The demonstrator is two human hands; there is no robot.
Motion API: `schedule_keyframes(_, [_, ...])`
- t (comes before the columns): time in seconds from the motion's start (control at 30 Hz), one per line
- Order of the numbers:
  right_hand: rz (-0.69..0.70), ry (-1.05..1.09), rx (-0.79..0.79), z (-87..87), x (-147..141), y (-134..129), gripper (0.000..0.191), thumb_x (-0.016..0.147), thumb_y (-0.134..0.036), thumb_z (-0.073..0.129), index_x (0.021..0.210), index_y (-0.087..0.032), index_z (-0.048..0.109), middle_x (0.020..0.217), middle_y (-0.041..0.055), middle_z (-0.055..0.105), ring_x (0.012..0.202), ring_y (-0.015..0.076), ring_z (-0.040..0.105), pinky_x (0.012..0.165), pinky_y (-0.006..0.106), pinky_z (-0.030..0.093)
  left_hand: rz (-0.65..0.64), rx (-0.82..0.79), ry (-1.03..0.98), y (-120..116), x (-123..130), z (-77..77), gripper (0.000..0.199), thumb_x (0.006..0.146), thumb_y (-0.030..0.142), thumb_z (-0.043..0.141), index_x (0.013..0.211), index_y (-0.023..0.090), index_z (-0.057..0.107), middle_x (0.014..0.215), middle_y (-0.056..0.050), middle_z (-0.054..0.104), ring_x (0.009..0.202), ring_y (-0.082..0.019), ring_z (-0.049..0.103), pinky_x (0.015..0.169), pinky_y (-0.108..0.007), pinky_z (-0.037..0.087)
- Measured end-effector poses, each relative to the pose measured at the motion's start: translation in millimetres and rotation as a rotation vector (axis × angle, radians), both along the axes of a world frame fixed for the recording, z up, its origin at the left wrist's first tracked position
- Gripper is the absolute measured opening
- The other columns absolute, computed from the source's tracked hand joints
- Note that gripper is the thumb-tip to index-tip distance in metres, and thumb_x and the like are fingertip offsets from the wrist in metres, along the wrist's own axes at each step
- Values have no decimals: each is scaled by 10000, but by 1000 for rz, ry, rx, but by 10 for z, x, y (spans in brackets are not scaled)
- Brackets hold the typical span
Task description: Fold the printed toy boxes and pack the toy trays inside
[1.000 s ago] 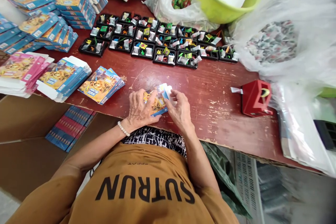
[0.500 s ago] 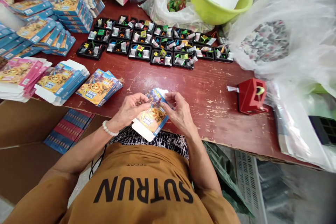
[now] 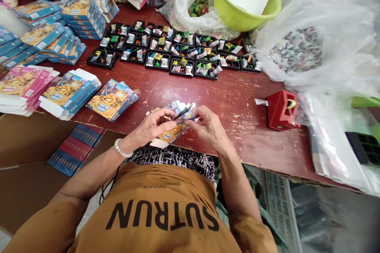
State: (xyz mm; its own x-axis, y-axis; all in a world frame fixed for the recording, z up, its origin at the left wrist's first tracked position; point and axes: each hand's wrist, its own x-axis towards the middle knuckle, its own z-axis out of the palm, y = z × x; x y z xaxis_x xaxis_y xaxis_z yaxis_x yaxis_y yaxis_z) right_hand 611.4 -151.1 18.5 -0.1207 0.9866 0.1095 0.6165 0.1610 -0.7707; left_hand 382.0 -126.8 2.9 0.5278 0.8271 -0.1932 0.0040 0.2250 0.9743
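At the table's near edge both hands grip a printed cardboard box (image 3: 172,135), blue and yellow with a picture on its face and a white flap at its lower end. My left hand (image 3: 158,125) pinches its left side with thumb and fingers. My right hand (image 3: 205,125) holds its upper right part, which looks bent or folded; fingers cover some of it. To the left lies a small stack of like flat boxes (image 3: 111,99). Beyond the hands stand rows of black trays (image 3: 181,67) with small coloured pieces and white packets.
A red tape dispenser (image 3: 280,110) stands at right. Behind are a yellow-green basin (image 3: 249,21) and a plastic bag of small packets (image 3: 297,49). Piles of blue boxes (image 3: 53,39) and pink flat boxes (image 3: 22,83) fill the left. Below, an open carton (image 3: 26,182) holds packed boxes.
The box in my hands has turned from lying face-up to being bent or folded at its top. My right hand has shifted slightly; my left fingers have moved over the box's upper part.
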Motion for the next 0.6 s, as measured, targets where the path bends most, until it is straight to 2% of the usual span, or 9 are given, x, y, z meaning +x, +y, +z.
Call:
schedule_keyframes(0.1, [12,-4,69,38,31,36,173,882,-254,745,819,-235,585,868,23,659,799,199,599,749,355,474,-45,-89,-60,140,-47,14,503,834,451,841,1246,214,675,1185,-105,759,955,-206,750,801,-324,612])
schedule_keyframes(0.2, [36,42,90,64,40,38,174,901,-274,733,821,-239,583,849,15,660,789,197,599,750,353,491,-8,-33,44,278,-83,-53,437,853,479,806,1173,194,717,1062,-97,794,840,-201,758,745,-326,614])
schedule_keyframes(0.27, [107,162,42,105,65,4,176,930,-343,734,859,-239,611,885,15,683,824,201,624,777,360,522,43,147,185,348,-86,-115,361,873,445,769,1121,184,741,1019,-95,810,844,-213,766,777,-346,621])
schedule_keyframes(0.33, [175,290,-31,177,118,-50,195,952,-416,736,927,-246,644,935,14,703,866,204,647,804,367,552,65,375,346,397,-69,-156,320,906,396,709,1148,189,745,1057,-105,818,935,-245,773,859,-393,624])
schedule_keyframes(0.43, [169,278,-47,302,203,-109,190,964,-425,740,950,-259,648,907,0,691,838,191,637,786,349,555,165,696,526,423,-25,-126,383,946,395,634,1256,184,717,1297,-152,760,1241,-322,692,1109,-532,528])
schedule_keyframes(0.47, [141,230,-27,332,213,-114,181,966,-404,736,932,-259,635,886,-2,680,813,184,624,756,336,546,197,747,526,415,-14,-91,418,954,422,627,1287,181,702,1359,-160,729,1307,-332,652,1156,-550,490])
schedule_keyframes(0.5, [117,186,-5,352,207,-112,175,966,-378,729,912,-256,617,879,0,672,793,179,612,724,324,534,183,737,474,399,-7,-48,463,965,464,614,1326,182,681,1392,-164,709,1328,-331,636,1164,-547,486])
schedule_keyframes(0.53, [97,160,20,362,184,-105,168,965,-353,719,901,-255,598,883,3,670,780,175,604,697,315,525,102,661,376,374,-6,-4,520,971,522,597,1367,189,657,1394,-163,706,1310,-325,649,1133,-526,517])
schedule_keyframes(0.6, [64,151,72,357,103,-88,147,965,-317,689,899,-255,573,898,8,672,771,172,600,671,309,516,-220,368,120,306,-16,65,641,925,630,623,1418,219,629,1316,-151,744,1192,-314,716,999,-470,602])
